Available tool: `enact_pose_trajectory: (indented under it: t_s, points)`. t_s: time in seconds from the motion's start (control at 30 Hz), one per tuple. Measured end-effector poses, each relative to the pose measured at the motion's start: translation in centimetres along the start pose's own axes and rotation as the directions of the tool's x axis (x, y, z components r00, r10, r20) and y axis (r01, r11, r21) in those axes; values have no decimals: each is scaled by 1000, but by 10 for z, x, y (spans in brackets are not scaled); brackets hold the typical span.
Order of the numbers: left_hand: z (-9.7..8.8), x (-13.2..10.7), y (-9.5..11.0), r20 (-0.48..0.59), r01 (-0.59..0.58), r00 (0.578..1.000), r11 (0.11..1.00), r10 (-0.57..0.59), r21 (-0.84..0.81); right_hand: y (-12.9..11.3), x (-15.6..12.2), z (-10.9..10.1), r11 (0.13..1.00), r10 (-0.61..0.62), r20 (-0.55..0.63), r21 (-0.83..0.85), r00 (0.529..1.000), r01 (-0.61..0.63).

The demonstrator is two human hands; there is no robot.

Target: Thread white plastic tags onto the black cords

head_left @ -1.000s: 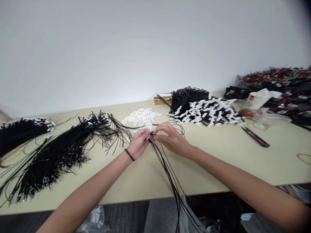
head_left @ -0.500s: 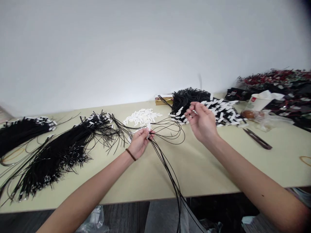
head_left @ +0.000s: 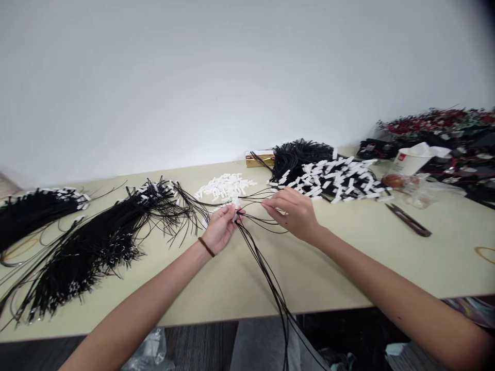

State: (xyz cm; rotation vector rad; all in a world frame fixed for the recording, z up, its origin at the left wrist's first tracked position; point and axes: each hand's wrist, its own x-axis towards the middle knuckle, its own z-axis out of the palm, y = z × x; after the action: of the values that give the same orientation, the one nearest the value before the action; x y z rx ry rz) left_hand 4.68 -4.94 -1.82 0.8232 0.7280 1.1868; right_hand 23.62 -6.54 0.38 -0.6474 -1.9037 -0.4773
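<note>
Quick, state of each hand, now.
Left hand: closed, pinching a white clip and the black cords.
Right hand: closed, pinching one of the black cords.

Bundle of thin black cords (head_left: pixel 266 268): several long, glossy strands, gathered to one point over the middle of the pale table (head_left: pixel 348 257), well in from its near edge. The left hand (head_left: pixel 220 229) pinches them at that point. From there the strands run down together, cross the near edge and hang below it, their ends out of view. Towards the far edge the same cords open into flat, overlapping loops. The right hand (head_left: pixel 296 214) has one loop strand between its fingertips.

Small white plastic tag (head_left: pixel 234 211): short and blocky, at the gathering point, touching the cords. It is mostly covered, so its detail is unreadable.
</note>
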Motion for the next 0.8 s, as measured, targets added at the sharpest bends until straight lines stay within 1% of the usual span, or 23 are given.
enact_pose_trajectory:
  t_s: [0.13, 0.43, 0.63, 0.8]
  points:
    - [0, 0, 0, 13, 8, 1000, 1000, -8, -12, 3, -6, 4, 996, -25, 30, -82, 999, 27]
    - [-2, 1, -2, 51, 6, 999, 1000, -5, -5, 2, -5, 3, 992, -47, 27, -115, 999, 50]
    - [0, -1, 0, 62, 11, 998, 1000, -11, 4, 1, -5, 2, 987, -64, 35, -142, 997, 69]
    - [1, -3, 1, 57, 1, 998, 998, -5, 57, 2, -6, 2, 983, -87, 46, -161, 995, 93]
